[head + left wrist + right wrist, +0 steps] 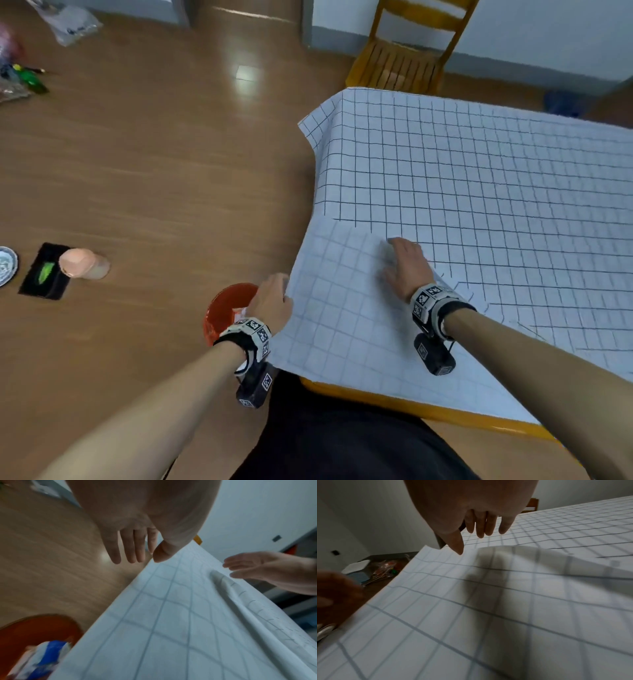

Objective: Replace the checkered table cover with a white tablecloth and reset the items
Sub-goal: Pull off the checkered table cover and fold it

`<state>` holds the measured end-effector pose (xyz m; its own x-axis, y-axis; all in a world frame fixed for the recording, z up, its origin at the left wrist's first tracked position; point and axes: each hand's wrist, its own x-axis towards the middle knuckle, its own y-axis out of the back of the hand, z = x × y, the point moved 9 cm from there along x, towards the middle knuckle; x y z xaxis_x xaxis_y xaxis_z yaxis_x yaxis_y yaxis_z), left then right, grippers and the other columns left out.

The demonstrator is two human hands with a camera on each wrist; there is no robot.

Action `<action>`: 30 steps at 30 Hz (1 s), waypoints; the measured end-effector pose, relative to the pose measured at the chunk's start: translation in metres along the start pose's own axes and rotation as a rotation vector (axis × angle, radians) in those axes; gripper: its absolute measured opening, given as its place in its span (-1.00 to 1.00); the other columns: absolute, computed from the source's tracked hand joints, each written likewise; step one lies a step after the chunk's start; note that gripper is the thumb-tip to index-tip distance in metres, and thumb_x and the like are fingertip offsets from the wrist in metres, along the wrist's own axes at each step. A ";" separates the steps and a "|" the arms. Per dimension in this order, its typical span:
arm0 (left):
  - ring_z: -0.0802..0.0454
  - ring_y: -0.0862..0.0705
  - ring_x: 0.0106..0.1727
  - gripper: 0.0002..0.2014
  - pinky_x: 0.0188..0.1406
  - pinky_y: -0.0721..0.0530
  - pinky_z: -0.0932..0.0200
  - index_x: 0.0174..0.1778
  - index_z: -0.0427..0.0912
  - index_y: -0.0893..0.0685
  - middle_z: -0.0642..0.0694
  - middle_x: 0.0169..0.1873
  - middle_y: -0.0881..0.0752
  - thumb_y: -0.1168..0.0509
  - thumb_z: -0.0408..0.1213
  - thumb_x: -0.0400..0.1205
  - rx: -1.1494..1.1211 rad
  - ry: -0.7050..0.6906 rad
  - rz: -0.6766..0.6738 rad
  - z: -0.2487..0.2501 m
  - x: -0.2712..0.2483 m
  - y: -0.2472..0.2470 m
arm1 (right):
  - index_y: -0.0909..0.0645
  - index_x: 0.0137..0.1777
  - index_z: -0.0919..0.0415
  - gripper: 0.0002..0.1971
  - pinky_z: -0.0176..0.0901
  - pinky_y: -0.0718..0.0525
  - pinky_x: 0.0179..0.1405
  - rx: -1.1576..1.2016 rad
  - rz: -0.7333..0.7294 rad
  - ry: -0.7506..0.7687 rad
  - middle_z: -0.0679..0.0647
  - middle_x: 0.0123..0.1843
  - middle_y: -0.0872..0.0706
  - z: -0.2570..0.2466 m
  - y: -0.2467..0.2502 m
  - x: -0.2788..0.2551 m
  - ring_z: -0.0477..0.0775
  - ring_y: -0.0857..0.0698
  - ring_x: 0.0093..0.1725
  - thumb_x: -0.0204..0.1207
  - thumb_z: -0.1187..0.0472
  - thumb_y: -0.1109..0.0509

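Observation:
The checkered cover [479, 192], white with dark grid lines, lies over the table. Its near-left corner is folded back onto the top, showing the paler underside [342, 308]. My left hand [274, 298] is at the flap's left edge, fingers [130, 547] straight and the thumb by the cloth's border [171, 601]. My right hand [404, 263] is spread over the flap near the fold line, fingers [481, 531] straight above the cloth [488, 601], casting a shadow on it. I cannot tell whether either hand touches the cloth. Neither hand holds anything. No white tablecloth is in view.
An orange bucket [229, 308] with blue-and-white packaging [44, 655] stands on the floor under my left hand. A pink cup [82, 263], black tray [44, 270] and plate [5, 265] sit on the floor at left. A wooden chair [404, 58] stands beyond the table. The table's yellow edge [411, 404] is bare near me.

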<state>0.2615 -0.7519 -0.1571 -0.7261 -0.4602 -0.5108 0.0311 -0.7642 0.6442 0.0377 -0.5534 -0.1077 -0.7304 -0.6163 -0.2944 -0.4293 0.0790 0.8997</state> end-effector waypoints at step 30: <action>-0.10 -0.59 0.29 -0.62 0.23 -0.53 0.11 0.41 -0.17 -0.51 -0.14 0.33 -0.59 -0.25 -0.30 0.65 0.454 -0.461 -0.316 0.322 -0.073 -0.241 | -0.52 0.44 0.05 -0.59 0.00 -0.55 0.36 0.300 0.195 -0.396 0.05 0.41 -0.55 0.357 0.029 -0.259 0.10 -0.50 0.42 0.60 0.24 -0.37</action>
<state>0.0856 -0.3886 -0.0922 -0.8723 0.0662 -0.4844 -0.4444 -0.5202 0.7293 0.0253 -0.1120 -0.1204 -0.9314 -0.2296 -0.2824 -0.3565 0.4184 0.8354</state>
